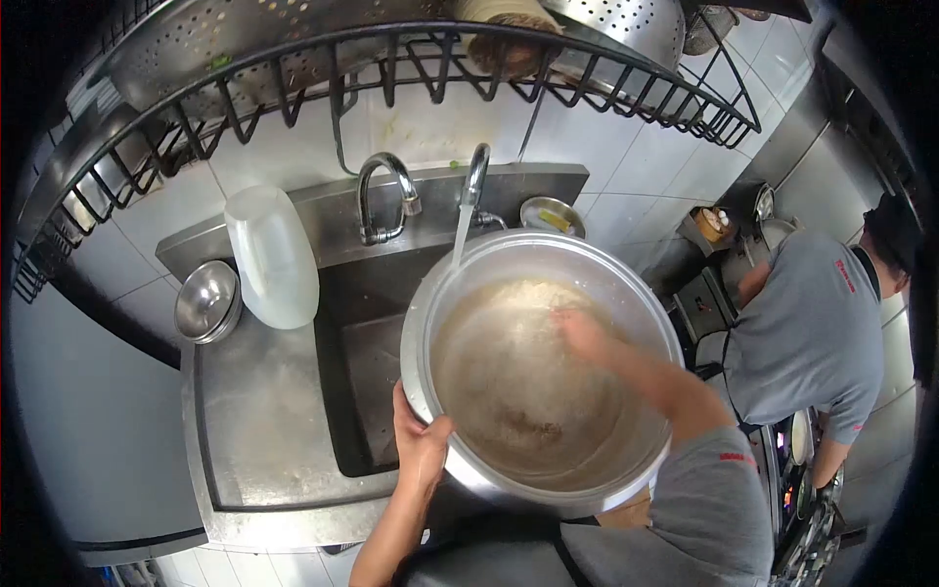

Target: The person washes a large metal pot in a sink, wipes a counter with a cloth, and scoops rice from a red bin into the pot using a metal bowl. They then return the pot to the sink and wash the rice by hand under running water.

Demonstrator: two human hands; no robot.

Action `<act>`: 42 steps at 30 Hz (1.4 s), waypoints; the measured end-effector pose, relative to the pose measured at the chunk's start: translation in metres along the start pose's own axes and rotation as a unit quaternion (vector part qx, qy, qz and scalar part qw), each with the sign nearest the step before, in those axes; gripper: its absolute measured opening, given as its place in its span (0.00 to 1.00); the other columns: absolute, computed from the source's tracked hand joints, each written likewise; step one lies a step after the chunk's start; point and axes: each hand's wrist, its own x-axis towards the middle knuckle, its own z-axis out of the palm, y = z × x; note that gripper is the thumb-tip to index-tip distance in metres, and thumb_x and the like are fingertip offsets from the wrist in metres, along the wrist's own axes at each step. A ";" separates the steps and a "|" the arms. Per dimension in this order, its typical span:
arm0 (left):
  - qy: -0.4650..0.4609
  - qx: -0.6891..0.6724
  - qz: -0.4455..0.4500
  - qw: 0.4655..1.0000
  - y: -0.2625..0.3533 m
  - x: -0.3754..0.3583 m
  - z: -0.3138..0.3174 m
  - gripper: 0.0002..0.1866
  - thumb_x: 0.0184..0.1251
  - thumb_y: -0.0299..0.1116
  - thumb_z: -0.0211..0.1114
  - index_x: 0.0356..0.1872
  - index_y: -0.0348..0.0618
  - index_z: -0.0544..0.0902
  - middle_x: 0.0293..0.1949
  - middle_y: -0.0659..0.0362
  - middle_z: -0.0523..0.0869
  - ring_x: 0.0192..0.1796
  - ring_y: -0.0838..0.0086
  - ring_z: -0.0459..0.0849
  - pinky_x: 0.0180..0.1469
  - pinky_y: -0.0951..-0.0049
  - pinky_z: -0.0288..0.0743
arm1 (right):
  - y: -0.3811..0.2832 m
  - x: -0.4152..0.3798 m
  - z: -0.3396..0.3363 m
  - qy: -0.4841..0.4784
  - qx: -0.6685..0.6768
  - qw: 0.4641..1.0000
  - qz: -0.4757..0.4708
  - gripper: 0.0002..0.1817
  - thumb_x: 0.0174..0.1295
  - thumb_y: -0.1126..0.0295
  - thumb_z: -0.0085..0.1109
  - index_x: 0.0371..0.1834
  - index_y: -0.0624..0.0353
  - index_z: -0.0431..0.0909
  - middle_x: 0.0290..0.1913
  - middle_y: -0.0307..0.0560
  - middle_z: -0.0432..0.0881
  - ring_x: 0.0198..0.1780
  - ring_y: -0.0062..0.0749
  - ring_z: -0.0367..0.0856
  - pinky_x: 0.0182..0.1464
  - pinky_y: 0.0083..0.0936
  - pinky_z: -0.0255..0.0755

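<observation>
A large metal pot (421, 323) tilts toward me over the sink's right side, with cloudy water (509, 382) in it. My left hand (423, 445) grips its left rim, thumb toward the rim and fingers along the outer wall. My right hand (584, 333) reaches inside, at the far side of the water; its fingers are smeared by motion. From the right faucet (476, 166), a stream of water (462, 235) runs into the pot at its back left. A darker patch of sediment shows low in the water.
Left of the sink (372, 391) stand a translucent plastic jug (274, 259) and stacked metal bowls (207, 301). Another faucet (386, 186) rises behind. Overhead hangs a black wire rack (391, 44) with colanders. A small bowl (553, 215) sits behind the pot. At right, a person (807, 328) works by a stove.
</observation>
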 end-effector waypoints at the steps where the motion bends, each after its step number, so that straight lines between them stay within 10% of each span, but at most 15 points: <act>1: 0.000 -0.008 0.002 1.000 -0.001 0.002 0.000 0.37 0.38 0.16 0.53 0.59 0.34 0.57 0.48 0.52 0.74 0.51 0.69 0.74 0.53 0.74 0.67 | 0.038 -0.009 0.001 0.032 -0.248 0.951 -0.181 0.16 0.62 0.63 0.46 0.40 0.66 0.76 0.38 0.59 0.79 0.37 0.50 0.79 0.41 0.38 0.73; 3: 0.004 -0.018 0.001 1.000 -0.004 0.003 -0.002 0.37 0.39 0.16 0.53 0.60 0.34 0.57 0.48 0.52 0.74 0.50 0.69 0.74 0.52 0.74 0.67 | 0.017 -0.059 -0.010 -0.091 -0.287 0.951 -0.074 0.10 0.54 0.68 0.53 0.32 0.65 0.77 0.34 0.60 0.78 0.37 0.51 0.78 0.40 0.38 0.72; 7: 0.008 0.013 -0.017 1.000 0.000 0.003 -0.002 0.38 0.39 0.16 0.53 0.60 0.35 0.57 0.48 0.53 0.74 0.50 0.70 0.74 0.52 0.74 0.68 | -0.095 -0.130 0.037 -0.272 -0.161 0.925 -0.210 0.09 0.47 0.70 0.56 0.30 0.64 0.76 0.31 0.55 0.78 0.35 0.49 0.78 0.41 0.38 0.72; 10: 0.020 0.005 -0.021 1.000 0.001 0.001 0.001 0.38 0.39 0.16 0.54 0.60 0.35 0.57 0.48 0.53 0.73 0.49 0.71 0.74 0.49 0.75 0.69 | -0.140 -0.095 0.115 -0.095 -0.181 0.890 -0.407 0.08 0.48 0.70 0.54 0.29 0.63 0.77 0.34 0.49 0.78 0.36 0.42 0.77 0.43 0.35 0.73; 12: 0.024 0.015 -0.044 0.999 0.004 0.000 0.004 0.40 0.39 0.15 0.54 0.62 0.36 0.55 0.49 0.54 0.73 0.48 0.72 0.74 0.44 0.78 0.71 | -0.182 -0.019 0.121 -0.149 -0.186 0.963 -0.123 0.08 0.49 0.73 0.52 0.30 0.63 0.79 0.39 0.55 0.78 0.43 0.46 0.77 0.43 0.33 0.72; 14: 0.020 0.023 -0.047 0.998 0.006 0.000 0.003 0.41 0.39 0.15 0.54 0.63 0.36 0.54 0.49 0.53 0.72 0.47 0.71 0.74 0.42 0.78 0.72 | -0.147 0.043 0.113 -0.218 -0.142 0.948 -0.183 0.10 0.50 0.74 0.51 0.34 0.63 0.79 0.42 0.57 0.78 0.46 0.47 0.76 0.44 0.33 0.72; 21: 0.014 0.032 -0.042 0.999 0.002 0.003 0.000 0.41 0.38 0.15 0.54 0.63 0.34 0.53 0.49 0.52 0.72 0.48 0.69 0.74 0.46 0.76 0.71 | -0.130 -0.120 0.080 -0.278 -0.158 0.884 -0.341 0.11 0.53 0.75 0.48 0.39 0.63 0.75 0.48 0.55 0.74 0.42 0.48 0.79 0.43 0.35 0.75; 32: 0.022 0.042 -0.071 0.996 0.008 0.004 0.005 0.41 0.38 0.16 0.53 0.62 0.34 0.54 0.49 0.51 0.72 0.49 0.68 0.74 0.48 0.76 0.70 | -0.156 -0.072 0.083 -0.217 -0.095 0.928 -0.287 0.12 0.55 0.73 0.47 0.41 0.65 0.74 0.41 0.55 0.77 0.45 0.50 0.77 0.45 0.38 0.73; 37: 0.015 0.042 -0.055 0.997 0.004 0.006 0.001 0.40 0.39 0.15 0.53 0.62 0.35 0.54 0.49 0.52 0.72 0.49 0.68 0.75 0.47 0.75 0.70 | -0.133 -0.134 0.045 -0.374 -0.129 0.883 -0.252 0.12 0.54 0.74 0.48 0.41 0.65 0.75 0.43 0.56 0.76 0.45 0.51 0.76 0.45 0.38 0.72; 40: 0.013 0.039 -0.054 0.998 0.004 0.007 0.004 0.40 0.40 0.15 0.52 0.62 0.35 0.54 0.49 0.52 0.72 0.48 0.69 0.75 0.45 0.76 0.72 | -0.127 -0.087 0.110 -0.197 -0.182 0.850 -0.454 0.11 0.55 0.69 0.48 0.38 0.63 0.74 0.39 0.55 0.74 0.40 0.50 0.77 0.41 0.37 0.71; 42: 0.013 0.040 -0.058 0.997 0.005 0.004 0.005 0.39 0.40 0.15 0.52 0.62 0.35 0.54 0.49 0.52 0.72 0.48 0.69 0.75 0.43 0.76 0.73 | -0.169 -0.020 0.097 -0.216 -0.145 0.944 -0.204 0.14 0.55 0.67 0.48 0.39 0.65 0.75 0.37 0.58 0.78 0.39 0.45 0.78 0.39 0.38 0.71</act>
